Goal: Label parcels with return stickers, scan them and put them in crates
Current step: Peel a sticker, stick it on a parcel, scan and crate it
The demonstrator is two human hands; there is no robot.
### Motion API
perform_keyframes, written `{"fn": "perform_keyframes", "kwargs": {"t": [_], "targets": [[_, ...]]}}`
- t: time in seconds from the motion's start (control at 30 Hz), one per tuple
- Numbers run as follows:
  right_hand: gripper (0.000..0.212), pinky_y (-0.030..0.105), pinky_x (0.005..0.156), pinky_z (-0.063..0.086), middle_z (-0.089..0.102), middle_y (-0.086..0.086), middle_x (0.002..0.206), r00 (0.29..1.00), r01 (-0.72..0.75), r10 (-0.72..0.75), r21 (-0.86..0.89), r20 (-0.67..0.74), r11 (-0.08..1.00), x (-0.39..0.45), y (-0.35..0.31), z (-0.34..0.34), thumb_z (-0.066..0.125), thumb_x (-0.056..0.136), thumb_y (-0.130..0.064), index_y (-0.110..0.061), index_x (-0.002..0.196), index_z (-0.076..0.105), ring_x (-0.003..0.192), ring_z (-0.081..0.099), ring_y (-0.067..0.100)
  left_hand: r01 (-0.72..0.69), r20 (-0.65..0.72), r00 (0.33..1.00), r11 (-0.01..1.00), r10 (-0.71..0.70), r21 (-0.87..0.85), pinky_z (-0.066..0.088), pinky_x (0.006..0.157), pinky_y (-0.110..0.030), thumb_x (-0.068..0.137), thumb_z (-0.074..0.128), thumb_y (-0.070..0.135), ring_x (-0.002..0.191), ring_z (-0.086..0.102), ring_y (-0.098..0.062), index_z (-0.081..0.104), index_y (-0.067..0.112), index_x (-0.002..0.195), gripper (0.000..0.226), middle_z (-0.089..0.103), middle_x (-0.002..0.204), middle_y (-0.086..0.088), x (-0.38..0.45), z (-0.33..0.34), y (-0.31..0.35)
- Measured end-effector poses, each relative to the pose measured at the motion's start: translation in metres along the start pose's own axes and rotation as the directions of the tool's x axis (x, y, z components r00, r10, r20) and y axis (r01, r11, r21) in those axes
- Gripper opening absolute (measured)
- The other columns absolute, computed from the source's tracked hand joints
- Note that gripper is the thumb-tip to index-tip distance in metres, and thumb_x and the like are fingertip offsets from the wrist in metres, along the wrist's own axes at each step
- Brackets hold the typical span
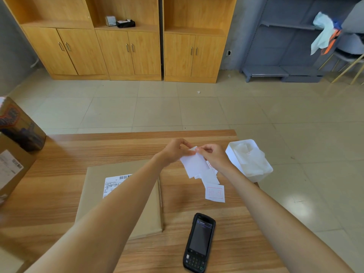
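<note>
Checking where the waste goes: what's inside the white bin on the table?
The white bin holds crumpled translucent backing papers. Anything beneath them is covered, so its bottom cannot be seen.

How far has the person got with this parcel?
Done: the parcel lies flat on the table, shipping label up. In hand: left hand and right hand pinch the top of a sticker strip, apparently peeling one. Left: no return sticker shows on it; the scanner lies untouched; no crate is in view.
</note>
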State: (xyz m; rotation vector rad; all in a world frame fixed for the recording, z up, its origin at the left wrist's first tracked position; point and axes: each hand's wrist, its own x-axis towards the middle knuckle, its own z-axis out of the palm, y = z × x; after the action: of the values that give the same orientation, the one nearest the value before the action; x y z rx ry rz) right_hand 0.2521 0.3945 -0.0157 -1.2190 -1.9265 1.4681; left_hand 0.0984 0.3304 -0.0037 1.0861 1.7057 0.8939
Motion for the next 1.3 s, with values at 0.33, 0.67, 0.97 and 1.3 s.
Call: {"fn": "perform_keyframes", "kwargs": {"t": [0.33,0.67,0.97,1.3], "targets": [[0.005,0.019,0.072,0.047,0.067,-0.003,0.085,0.998,-0.04,0.037,0.07,0.041,0.997,-0.0031,0.0018,-0.0013,0.073,0.084,-0.017,-0.017,0.085,0.068,0.083,0.062,0.011,0.044,0.157,0.987,0.999,-0.041,-0.012,0.044,0.07,-0.018,0.094,0.059,0.01,0.089,0.058,-0.013,0.059,0.01,0.116,0.022,0.064,0.097,-0.002,-0.002,-0.0027,-0.0014],[0.01,0.021,0.072,0.045,0.067,-0.001,0.084,1.0,-0.021,0.021,0.018,-0.002,1.0,-0.0015,0.0031,-0.0054,0.07,0.086,-0.02,-0.011,0.09,0.071,0.078,0.061,0.009,-0.03,0.037,0.999,0.999,0.03,0.01,0.043,0.068,-0.025,0.091,0.064,0.018,0.075,0.05,-0.014,0.066,0.013,0.1,0.01,0.053,0.075,0.001,0.0013,-0.0023,-0.0014],[0.007,0.019,0.072,0.044,0.068,-0.002,0.084,0.999,-0.008,0.008,-0.004,0.046,1.0,-0.0023,0.0047,-0.0051,0.068,0.088,-0.021,-0.015,0.085,0.071,0.078,0.06,0.007,-0.098,0.047,0.994,0.995,0.097,0.001,0.042,0.066,-0.016,0.092,0.061,0.01,0.077,0.054,-0.006,0.067,0.012,0.101,0.011,0.062,0.085,0.001,-0.0002,-0.0023,0.0015],[0.002,0.01,0.067,0.044,0.066,-0.005,0.08,0.999,0.003,-0.004,0.017,0.034,1.0,-0.0024,0.0045,-0.0013,0.07,0.087,-0.021,-0.02,0.088,0.069,0.074,0.06,0.002,-0.099,0.003,0.995,0.995,0.099,0.014,0.038,0.054,-0.008,0.09,0.063,0.008,0.07,0.051,-0.003,0.068,0.003,0.101,0.013,0.06,0.079,0.003,0.0041,-0.001,-0.002]]}}
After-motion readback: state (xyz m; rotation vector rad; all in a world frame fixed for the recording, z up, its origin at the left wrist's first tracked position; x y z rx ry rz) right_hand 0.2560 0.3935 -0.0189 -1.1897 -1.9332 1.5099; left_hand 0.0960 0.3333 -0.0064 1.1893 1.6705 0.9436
